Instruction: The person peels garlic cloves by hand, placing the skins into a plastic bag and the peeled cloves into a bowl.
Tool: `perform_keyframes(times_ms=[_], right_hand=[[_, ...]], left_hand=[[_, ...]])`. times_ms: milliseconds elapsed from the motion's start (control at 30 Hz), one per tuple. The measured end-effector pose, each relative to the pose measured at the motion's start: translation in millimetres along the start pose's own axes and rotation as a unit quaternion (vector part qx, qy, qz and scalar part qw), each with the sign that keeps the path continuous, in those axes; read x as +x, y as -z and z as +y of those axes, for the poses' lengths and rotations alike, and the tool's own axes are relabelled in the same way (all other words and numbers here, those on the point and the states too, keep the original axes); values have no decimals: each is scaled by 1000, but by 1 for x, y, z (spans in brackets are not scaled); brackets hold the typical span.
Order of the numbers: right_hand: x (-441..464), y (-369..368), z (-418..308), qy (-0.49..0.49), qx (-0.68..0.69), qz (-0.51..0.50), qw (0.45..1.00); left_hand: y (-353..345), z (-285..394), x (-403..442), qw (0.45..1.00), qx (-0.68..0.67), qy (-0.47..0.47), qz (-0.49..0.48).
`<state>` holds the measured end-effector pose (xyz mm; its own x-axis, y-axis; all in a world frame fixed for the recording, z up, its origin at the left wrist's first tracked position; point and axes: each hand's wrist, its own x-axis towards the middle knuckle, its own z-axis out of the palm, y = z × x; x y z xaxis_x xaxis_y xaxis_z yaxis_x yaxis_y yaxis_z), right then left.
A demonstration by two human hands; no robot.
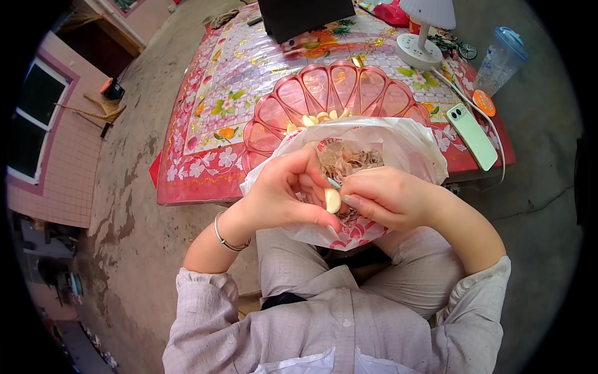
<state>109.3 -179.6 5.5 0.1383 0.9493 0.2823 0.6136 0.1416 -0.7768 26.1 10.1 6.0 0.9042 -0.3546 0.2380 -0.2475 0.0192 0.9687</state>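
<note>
My left hand (291, 190) holds a pale garlic clove (332, 201) between its thumb and fingers. Against the clove's right side, my right hand (389, 198) is closed in a pinch; what lies between its fingertips is too small to make out. Both hands are over an open white plastic bag (417, 146), which has dry garlic skins (352, 161) inside. Behind the bag, a pink scalloped tray (293, 93) carries several peeled cloves (324, 116), partly hidden by the bag's rim.
The table (205, 159) has a flowered cover. On its right are a white lamp (418, 50), a pale green phone (472, 137), a cable, an orange round item (483, 103) and a lidded cup (501, 59). A black object (305, 19) stands at the back.
</note>
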Motion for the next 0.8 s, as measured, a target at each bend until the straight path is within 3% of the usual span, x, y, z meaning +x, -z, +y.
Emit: perform_keyframes(times_ms=[200,300,567,767,800], right_hand=[[2,2,-1,7,2,-6,1000],[2,0,3,-15,-6,-1,1000],[4,-2,9,4,37,29,999],[4,-1,-4,-119,201,24,972],[5,1,-5,-143,121,24,982]], left_hand=[[0,-1,0,999,-41,5,-3],[2,-4,1,997,-48,47,41],[4,-13,9,980,-185,61,37],[2,-15,6,979,-180,57,72],[3,-18,11,986,-140,43,73]])
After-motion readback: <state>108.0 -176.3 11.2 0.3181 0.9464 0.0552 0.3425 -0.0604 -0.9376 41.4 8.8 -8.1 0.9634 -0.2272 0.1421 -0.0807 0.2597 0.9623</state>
